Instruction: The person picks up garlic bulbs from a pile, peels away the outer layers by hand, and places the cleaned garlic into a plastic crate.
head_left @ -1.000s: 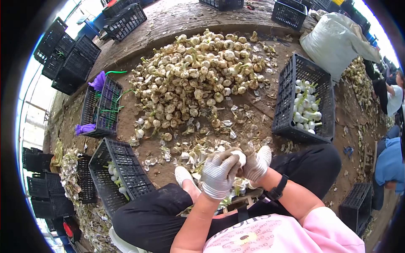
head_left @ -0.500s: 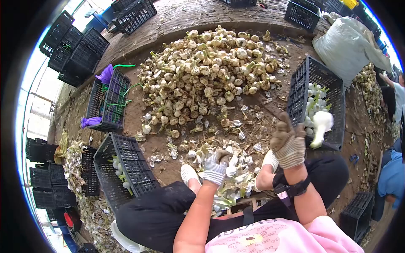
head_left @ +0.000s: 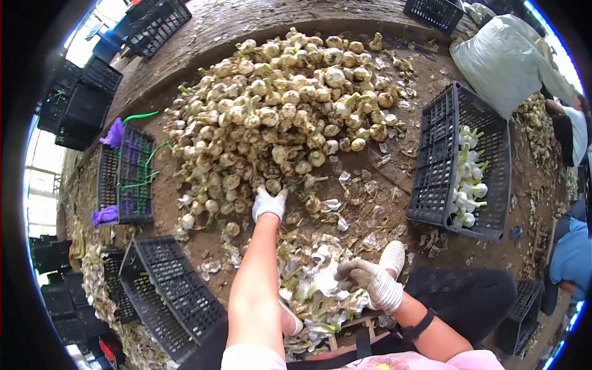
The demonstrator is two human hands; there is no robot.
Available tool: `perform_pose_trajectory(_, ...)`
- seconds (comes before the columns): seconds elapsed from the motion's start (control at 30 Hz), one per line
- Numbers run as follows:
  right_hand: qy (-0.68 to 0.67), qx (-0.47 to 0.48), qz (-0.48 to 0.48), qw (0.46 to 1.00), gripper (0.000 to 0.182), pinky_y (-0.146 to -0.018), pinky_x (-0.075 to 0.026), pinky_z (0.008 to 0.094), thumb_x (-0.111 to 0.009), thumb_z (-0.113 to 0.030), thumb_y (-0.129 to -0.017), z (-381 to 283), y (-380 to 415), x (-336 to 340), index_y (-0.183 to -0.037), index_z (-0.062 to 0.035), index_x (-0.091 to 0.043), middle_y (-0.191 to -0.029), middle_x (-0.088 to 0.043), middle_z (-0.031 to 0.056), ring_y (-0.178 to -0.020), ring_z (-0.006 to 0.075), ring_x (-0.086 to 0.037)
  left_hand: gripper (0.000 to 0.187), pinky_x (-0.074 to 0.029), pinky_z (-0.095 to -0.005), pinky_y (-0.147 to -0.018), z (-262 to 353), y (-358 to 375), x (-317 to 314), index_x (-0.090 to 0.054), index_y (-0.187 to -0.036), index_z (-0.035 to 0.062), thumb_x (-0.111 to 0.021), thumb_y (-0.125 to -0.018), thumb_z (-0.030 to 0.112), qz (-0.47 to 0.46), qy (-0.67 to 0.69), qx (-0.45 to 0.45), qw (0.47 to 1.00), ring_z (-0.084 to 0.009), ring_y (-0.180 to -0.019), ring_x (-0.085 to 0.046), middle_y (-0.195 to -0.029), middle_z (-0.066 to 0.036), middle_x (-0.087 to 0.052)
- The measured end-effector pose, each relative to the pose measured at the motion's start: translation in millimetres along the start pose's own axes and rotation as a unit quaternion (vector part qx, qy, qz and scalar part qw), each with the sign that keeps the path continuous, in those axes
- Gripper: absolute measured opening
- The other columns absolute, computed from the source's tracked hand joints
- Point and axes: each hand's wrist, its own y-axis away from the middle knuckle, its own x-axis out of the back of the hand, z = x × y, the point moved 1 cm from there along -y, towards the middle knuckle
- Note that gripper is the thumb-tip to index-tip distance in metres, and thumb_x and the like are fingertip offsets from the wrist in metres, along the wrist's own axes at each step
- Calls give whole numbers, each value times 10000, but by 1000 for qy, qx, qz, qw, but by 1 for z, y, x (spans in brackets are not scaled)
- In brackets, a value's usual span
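My left hand (head_left: 269, 205), in a pale glove, reaches to the near edge of a big heap of dirty garlic bulbs (head_left: 290, 105). Its thumb and fingers close around a garlic bulb (head_left: 273, 185) there. Lower right, my right hand (head_left: 373, 285) hovers over a litter of white peeled skins (head_left: 314, 271), close to my shoe (head_left: 393, 258). Its gloved fingers are loosely bent and apart, and I see nothing in them. Clean white garlic bulbs with green stems (head_left: 468, 179) lie in the black crate (head_left: 431, 160) at right.
A second black crate (head_left: 179, 283) stands tilted at my left. Beyond it is a crate with purple netting and green ties (head_left: 126, 176). A large white sack (head_left: 496, 65) rests at the back right. At the right edge, a person in blue (head_left: 570, 253) sits nearby.
A white bulb that was in the air over the right crate is no longer there. My right hand has drawn back toward me, while my left has stretched forward to the heap.
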Motion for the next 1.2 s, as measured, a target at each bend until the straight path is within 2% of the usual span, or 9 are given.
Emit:
perform_pose_trajectory(0.1, -3, -27, 35, 999, 341, -762, -459, 253, -426, -227, -942, 3, 1, 11, -1182, 14, -452, -1058, -557, 83, -861, 127, -573, 879, -420, -380, -900, 13, -30, -15, -269, -1362, 64, -638, -697, 503, -61, -32, 50, 996, -340, -1080, -522, -1189, -217, -521)
perform_pose_trajectory(0.23, -25, -4, 16, 1000, 374, -815, -440, 260, -450, -243, -934, 11, 1, 23, -1190, 30, -434, -1080, -538, 99, -945, 145, -551, 740, -464, -403, -814, 7, -46, -24, -350, -1296, 65, -650, -707, 396, 8, -12, 41, 999, -358, -970, -579, -1076, -228, -580)
perform_pose_trajectory(0.37, 5, -17, 62, 998, 329, -787, -458, 261, -467, -165, -915, -2, 0, 16, -1167, 44, -441, -1043, -543, 114, -911, 148, -554, 243, -466, -396, -726, -27, -35, -27, -608, -880, 51, -587, -688, 197, 81, 59, -1, 995, -333, -788, -613, -834, -186, -643)
perform_pose_trajectory(0.5, 13, -9, 80, 997, 284, -745, -477, 263, -451, -170, -920, -8, 1, 0, -1128, 20, -482, -996, -566, 94, -832, 138, -565, 558, -438, -385, -851, -34, 20, -3, -516, -1124, 68, -677, -682, 368, -6, 35, 47, 998, -349, -982, -569, -1054, -199, -598)
perform_pose_trajectory(0.6, 33, 2, 27, 999, 300, -783, -475, 277, -418, -191, -938, -6, 6, -14, -1153, 12, -472, -1027, -566, 103, -873, 155, -580, 611, -441, -388, -851, -33, 17, -1, -502, -1156, 53, -685, -678, 387, 52, 89, -22, 994, -344, -989, -566, -1098, -203, -576)
perform_pose_trajectory(0.63, 10, 0, 21, 1000, 260, -702, -451, 215, -427, -173, -926, -7, 8, -26, -1120, -26, -520, -965, -566, 40, -786, 92, -533, 670, -435, -384, -869, -29, 13, 0, -473, -1205, 44, -687, -682, 405, 35, 73, -25, 996, -335, -1031, -546, -1201, -201, -511)
perform_pose_trajectory(0.77, 24, -24, 2, 999, 274, -729, -447, 224, -419, -160, -928, -5, 3, -27, -1148, -24, -507, -981, -563, 43, -804, 92, -529, 750, -419, -382, -914, 1, 11, 4, -394, -1285, 58, -685, -691, 410, -3, 95, 38, 995, -331, -1127, -481, -1332, -193, -377)
perform_pose_trajectory(0.93, -24, -13, 37, 999, 296, -753, -452, 244, -434, -157, -930, 17, -7, 13, -1173, 6, -477, -1012, -562, 76, -847, 112, -539, 782, -398, -387, -940, 5, -31, -30, -352, -1318, 110, -686, -668, 387, -10, -37, 11, 999, -361, -1161, -438, -1357, -231, -308)
perform_pose_trajectory(1.2, 59, -35, 136, 988, 236, -690, -460, 228, -512, -84, -877, -3, -10, 9, -1083, 23, -552, -890, -589, 43, -771, 102, -548, 549, -464, -369, -820, -11, -7, -31, -539, -1082, 51, -722, -615, 276, 37, 59, -99, 993, -308, -926, -576, -989, -188, -579)
